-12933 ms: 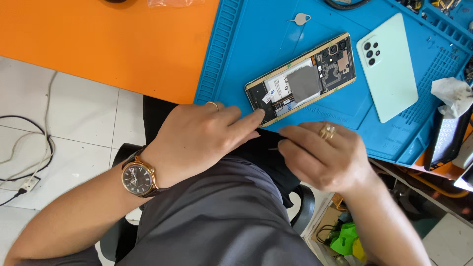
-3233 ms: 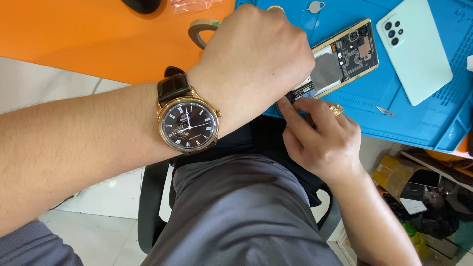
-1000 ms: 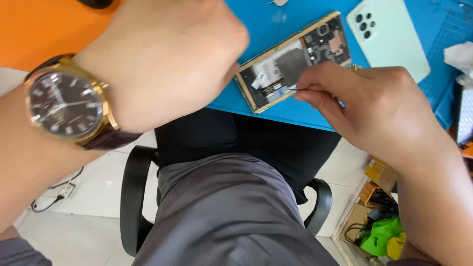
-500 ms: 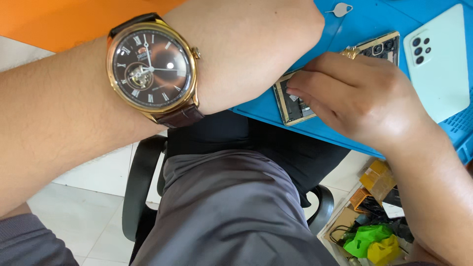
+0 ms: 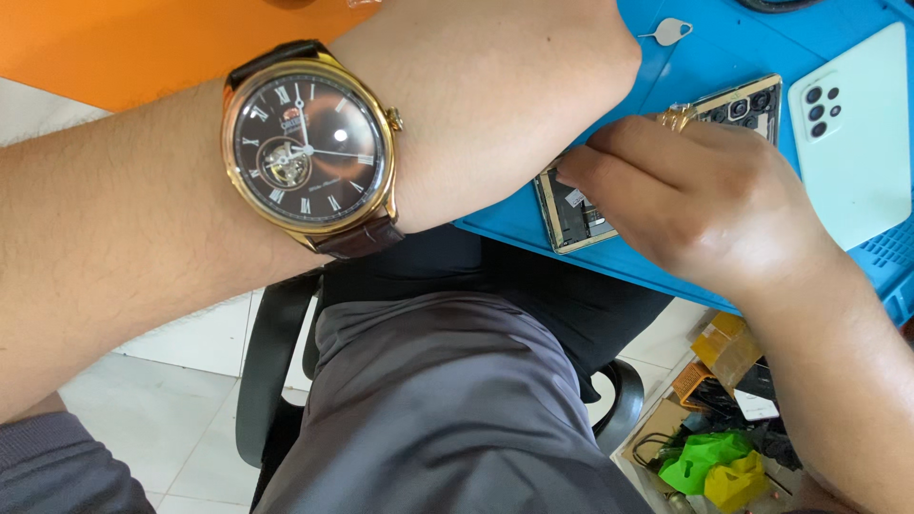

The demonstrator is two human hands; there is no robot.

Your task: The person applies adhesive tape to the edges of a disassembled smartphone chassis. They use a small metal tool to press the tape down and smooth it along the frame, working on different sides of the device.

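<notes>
Head view, looking down over the person's lap: the work in hand is on an opened phone (image 5: 657, 157), its back removed and its gold frame and inner parts showing, lying on the blue work mat (image 5: 724, 57) near the mat's front edge. The right hand (image 5: 700, 205) lies over the middle of the phone with its fingers curled and the fingertips (image 5: 576, 171) pressed down near the phone's lower end; whether they pinch a small tool or part cannot be told, since the hand hides it. The left hand (image 5: 514, 86) is raised close to the camera and covers the spot beyond the phone, so its grip cannot be told either; its wrist carries a gold watch (image 5: 309, 157) with a dark dial and brown strap. The pale green back cover (image 5: 852, 133) lies just beside the phone, and a small metal pin (image 5: 671, 33) rests farther up the mat. Judged from this, the step is fine work inside the phone's lower section, and the next move seems to call for a steady, light touch on small parts.
</notes>
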